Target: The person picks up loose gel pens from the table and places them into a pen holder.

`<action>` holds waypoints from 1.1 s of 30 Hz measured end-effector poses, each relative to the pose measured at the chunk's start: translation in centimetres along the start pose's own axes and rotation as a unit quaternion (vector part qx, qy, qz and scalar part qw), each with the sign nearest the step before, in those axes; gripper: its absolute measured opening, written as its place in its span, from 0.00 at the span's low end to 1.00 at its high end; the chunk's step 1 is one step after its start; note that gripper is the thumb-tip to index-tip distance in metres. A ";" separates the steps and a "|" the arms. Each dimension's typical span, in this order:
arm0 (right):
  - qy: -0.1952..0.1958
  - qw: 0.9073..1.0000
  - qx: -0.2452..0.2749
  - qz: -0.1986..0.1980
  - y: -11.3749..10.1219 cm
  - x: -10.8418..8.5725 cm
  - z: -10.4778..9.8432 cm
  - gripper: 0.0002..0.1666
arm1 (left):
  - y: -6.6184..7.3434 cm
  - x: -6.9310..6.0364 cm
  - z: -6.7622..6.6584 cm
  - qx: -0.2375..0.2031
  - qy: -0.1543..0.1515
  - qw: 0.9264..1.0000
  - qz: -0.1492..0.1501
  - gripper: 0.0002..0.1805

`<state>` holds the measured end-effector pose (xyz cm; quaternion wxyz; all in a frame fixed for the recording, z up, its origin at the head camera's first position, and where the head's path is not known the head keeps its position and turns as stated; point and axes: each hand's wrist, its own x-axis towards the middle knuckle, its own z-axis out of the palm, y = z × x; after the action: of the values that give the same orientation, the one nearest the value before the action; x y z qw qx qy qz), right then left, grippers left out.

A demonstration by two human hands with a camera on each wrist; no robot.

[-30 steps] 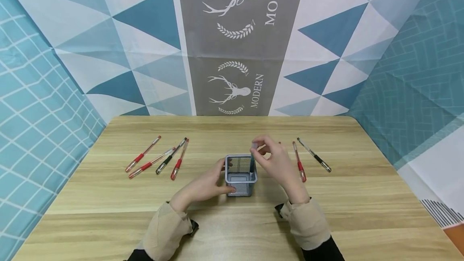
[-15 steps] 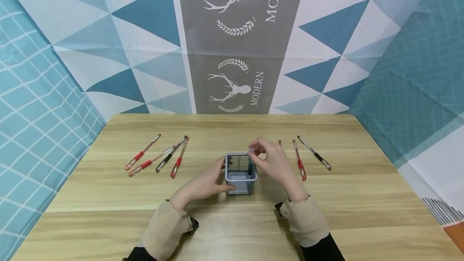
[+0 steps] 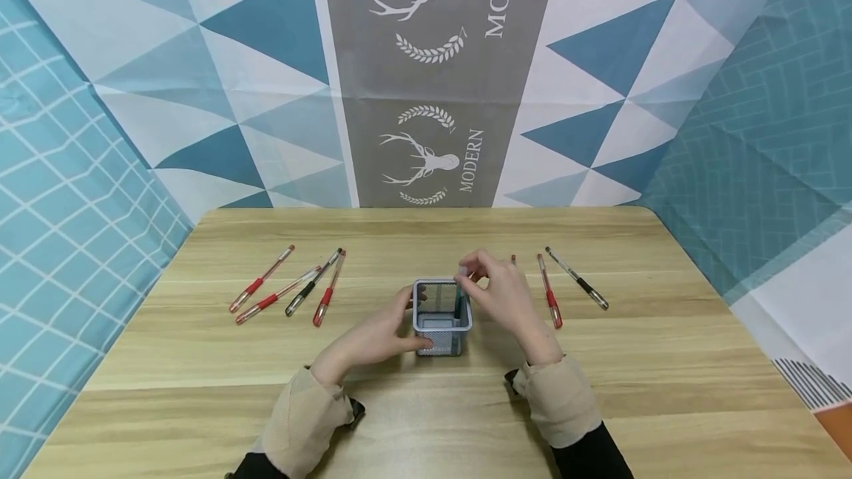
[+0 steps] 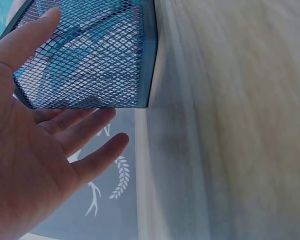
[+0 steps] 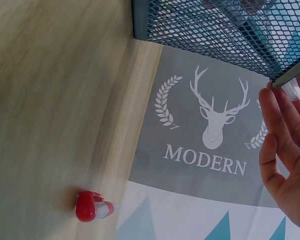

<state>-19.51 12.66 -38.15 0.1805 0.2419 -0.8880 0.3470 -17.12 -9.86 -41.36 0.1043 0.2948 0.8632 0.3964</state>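
A mesh pen holder (image 3: pixel 442 342) stands upright at the middle of the table. My left hand (image 3: pixel 373 337) grips it from the left, thumb on the near side and fingers round the far side; the left wrist view shows the thumb against the mesh (image 4: pixel 90 60). At the holder's right rim, my right hand (image 3: pixel 501 294) pinches the top of a dark pen (image 3: pixel 459 303), whose lower part is inside the holder. In the right wrist view the pen's clear end (image 5: pixel 292 90) shows between the fingertips.
Left of the holder lie red pens (image 3: pixel 266 303) and a black pen (image 3: pixel 313 285). To the right are a red pen (image 3: pixel 550 294), a black pen (image 3: pixel 579 281) and another red-tipped pen (image 3: pixel 513 259), partly hidden behind my right hand. Patterned cloth (image 3: pixel 426 80) hangs behind the table.
The pen has gone down into the holder and then risen slightly, with my right fingers still pinching its top. My left hand has stayed on the holder.
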 end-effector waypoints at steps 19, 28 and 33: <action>-0.006 0.999 0.010 0.035 0.0 0.1 -0.1 0.18 | 0.1 0.0 -0.1 0.016 0.005 1.000 -0.016 0.52; 0.015 0.997 -0.002 0.073 0.8 -0.2 -1.5 0.18 | 0.0 0.0 0.0 0.025 0.003 1.000 -0.017 0.53; 0.013 0.995 -0.032 0.093 1.8 -0.3 -2.4 0.16 | 0.0 0.0 0.1 0.024 0.002 1.000 -0.016 0.52</action>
<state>-19.91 15.60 -37.58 0.1664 0.1480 -0.9149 0.3367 -17.10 -9.80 -41.38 0.1016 0.2831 0.8772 0.3742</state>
